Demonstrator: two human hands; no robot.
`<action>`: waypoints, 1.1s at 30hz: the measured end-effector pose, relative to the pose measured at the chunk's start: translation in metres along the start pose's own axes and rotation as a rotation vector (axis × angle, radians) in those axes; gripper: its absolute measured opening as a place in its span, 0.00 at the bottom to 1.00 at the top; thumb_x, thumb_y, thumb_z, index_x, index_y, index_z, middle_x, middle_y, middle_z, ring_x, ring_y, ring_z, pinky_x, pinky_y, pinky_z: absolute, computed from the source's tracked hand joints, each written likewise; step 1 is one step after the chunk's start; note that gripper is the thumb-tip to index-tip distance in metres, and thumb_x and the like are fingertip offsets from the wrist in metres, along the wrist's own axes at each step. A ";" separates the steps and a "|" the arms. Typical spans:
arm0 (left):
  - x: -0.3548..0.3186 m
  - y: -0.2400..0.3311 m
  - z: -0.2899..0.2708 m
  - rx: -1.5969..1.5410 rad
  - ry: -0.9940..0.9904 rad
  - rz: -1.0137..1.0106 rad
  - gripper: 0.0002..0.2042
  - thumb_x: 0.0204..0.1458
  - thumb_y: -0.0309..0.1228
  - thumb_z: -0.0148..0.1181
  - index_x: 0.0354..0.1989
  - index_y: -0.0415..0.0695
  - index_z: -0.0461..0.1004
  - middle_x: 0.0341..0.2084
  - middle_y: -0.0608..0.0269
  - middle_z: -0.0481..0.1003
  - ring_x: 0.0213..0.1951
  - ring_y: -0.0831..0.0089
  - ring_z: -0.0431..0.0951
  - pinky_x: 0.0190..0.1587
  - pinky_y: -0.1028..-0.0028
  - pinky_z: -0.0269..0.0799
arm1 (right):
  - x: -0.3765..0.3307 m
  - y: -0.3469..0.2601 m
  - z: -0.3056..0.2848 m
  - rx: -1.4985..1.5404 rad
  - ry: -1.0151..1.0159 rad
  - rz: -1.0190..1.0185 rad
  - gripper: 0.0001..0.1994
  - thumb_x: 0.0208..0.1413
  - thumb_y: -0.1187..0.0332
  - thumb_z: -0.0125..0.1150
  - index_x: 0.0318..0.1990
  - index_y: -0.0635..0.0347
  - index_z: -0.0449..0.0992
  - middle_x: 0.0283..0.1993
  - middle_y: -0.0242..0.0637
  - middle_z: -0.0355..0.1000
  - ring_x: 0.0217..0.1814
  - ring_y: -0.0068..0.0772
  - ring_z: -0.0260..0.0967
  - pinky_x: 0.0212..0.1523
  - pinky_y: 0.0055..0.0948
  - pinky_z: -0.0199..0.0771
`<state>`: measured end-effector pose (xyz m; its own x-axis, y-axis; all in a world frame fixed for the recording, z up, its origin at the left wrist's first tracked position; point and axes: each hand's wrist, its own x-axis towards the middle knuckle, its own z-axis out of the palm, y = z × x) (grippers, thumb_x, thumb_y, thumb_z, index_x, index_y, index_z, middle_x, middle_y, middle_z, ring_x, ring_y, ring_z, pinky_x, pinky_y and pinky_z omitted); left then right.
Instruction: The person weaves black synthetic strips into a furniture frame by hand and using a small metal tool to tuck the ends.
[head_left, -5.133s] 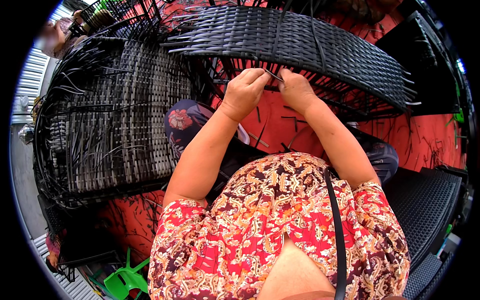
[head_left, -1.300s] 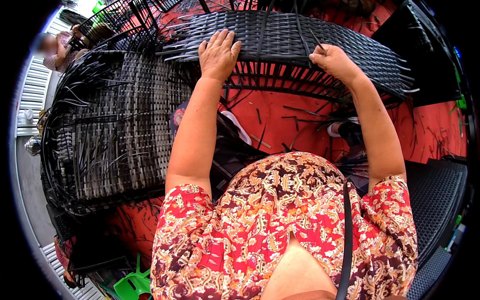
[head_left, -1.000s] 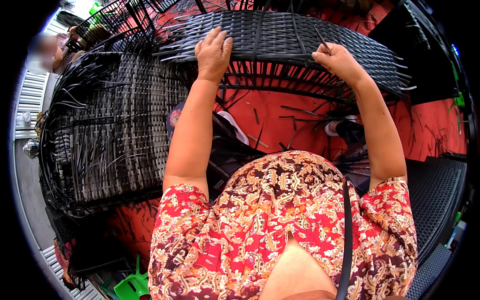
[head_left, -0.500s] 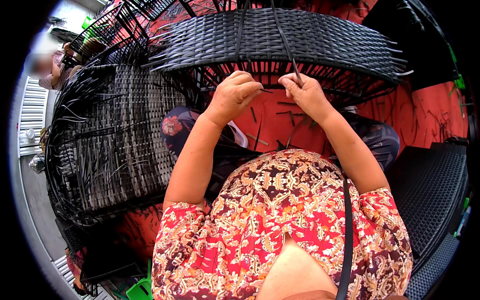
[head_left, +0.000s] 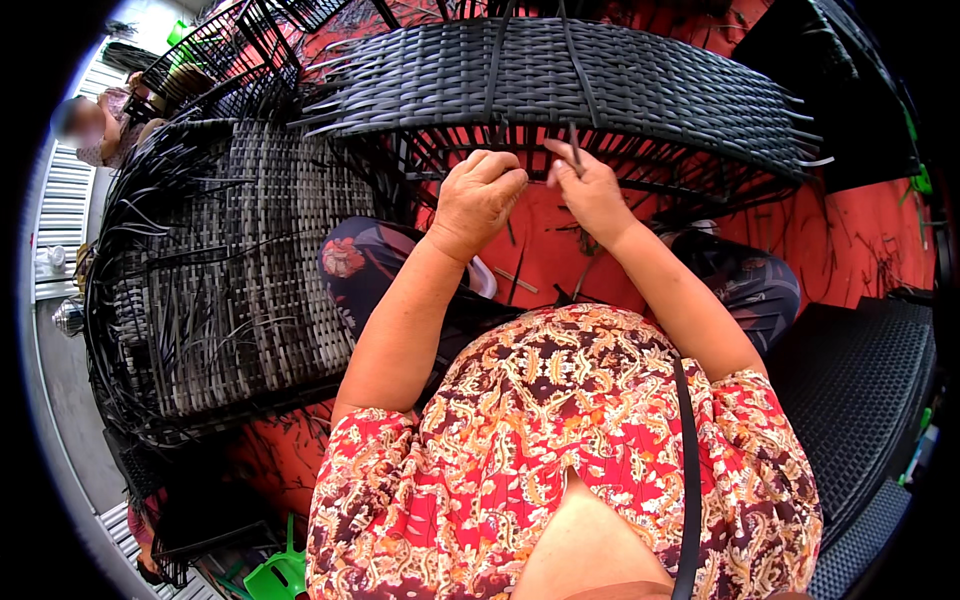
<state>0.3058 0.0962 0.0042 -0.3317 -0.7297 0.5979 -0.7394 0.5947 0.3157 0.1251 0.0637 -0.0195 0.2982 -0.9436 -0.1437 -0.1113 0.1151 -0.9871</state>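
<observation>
In front of me a curved panel (head_left: 660, 85) of dark grey woven strips covers a black metal frame (head_left: 690, 172). Strip ends stick out at both of its sides. Two long dark strips lie across the weave. My left hand (head_left: 478, 203) is closed in a fist just below the panel's near edge; whatever is in its fingers is hidden. To its right, my right hand (head_left: 594, 200) pinches a dark flat strip (head_left: 575, 146) between thumb and forefinger, its forefinger stretched toward the frame. The hands are apart.
At left lies a large woven piece (head_left: 240, 290) with many loose strands. Dark woven panels (head_left: 850, 390) are stacked at right. Strip scraps litter the red floor (head_left: 850, 240). A green plastic thing (head_left: 278, 577) is at lower left. Another person (head_left: 112, 140) sits at far left.
My left hand has turned and the strip end that stuck out of it no longer shows. My right hand has shifted slightly down, its fingers more spread. The view has moved a little.
</observation>
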 end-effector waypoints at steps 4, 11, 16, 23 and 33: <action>-0.002 -0.003 0.010 0.108 0.022 -0.052 0.05 0.40 0.25 0.61 0.27 0.44 0.74 0.29 0.67 0.71 0.32 0.67 0.71 0.35 0.70 0.69 | 0.017 0.000 0.011 0.065 -0.029 0.040 0.15 0.57 0.73 0.47 0.52 0.64 0.66 0.32 0.29 0.67 0.31 0.17 0.60 0.35 0.20 0.63; 0.005 -0.018 0.045 0.333 0.026 -0.246 0.01 0.36 0.28 0.54 0.17 0.48 0.71 0.23 0.66 0.66 0.32 0.64 0.69 0.32 0.68 0.65 | 0.035 0.013 0.004 0.062 -0.048 0.122 0.11 0.56 0.72 0.47 0.44 0.64 0.69 0.28 0.29 0.68 0.31 0.21 0.62 0.36 0.21 0.64; 0.007 -0.016 0.060 0.355 0.091 -0.268 0.02 0.36 0.29 0.55 0.16 0.48 0.70 0.22 0.66 0.67 0.33 0.64 0.69 0.31 0.67 0.65 | 0.034 0.015 0.008 0.157 -0.027 0.064 0.09 0.56 0.71 0.47 0.42 0.61 0.70 0.25 0.28 0.66 0.19 0.16 0.55 0.21 0.17 0.57; 0.007 -0.019 0.048 0.346 0.136 -0.264 0.03 0.36 0.26 0.56 0.16 0.46 0.70 0.21 0.64 0.67 0.29 0.61 0.69 0.30 0.65 0.67 | 0.035 0.018 0.007 0.094 0.000 0.053 0.11 0.54 0.71 0.47 0.41 0.65 0.71 0.28 0.29 0.67 0.29 0.21 0.60 0.33 0.22 0.63; 0.011 -0.024 0.067 0.238 0.195 -0.270 0.02 0.40 0.26 0.55 0.19 0.47 0.74 0.23 0.63 0.69 0.32 0.60 0.70 0.34 0.65 0.69 | 0.030 0.020 0.014 -0.158 0.058 -0.073 0.11 0.55 0.72 0.47 0.44 0.61 0.72 0.26 0.38 0.70 0.24 0.29 0.65 0.28 0.28 0.66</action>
<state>0.2803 0.0513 -0.0459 -0.0067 -0.7575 0.6528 -0.9073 0.2791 0.3145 0.1449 0.0424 -0.0440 0.2561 -0.9646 -0.0636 -0.2407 0.0001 -0.9706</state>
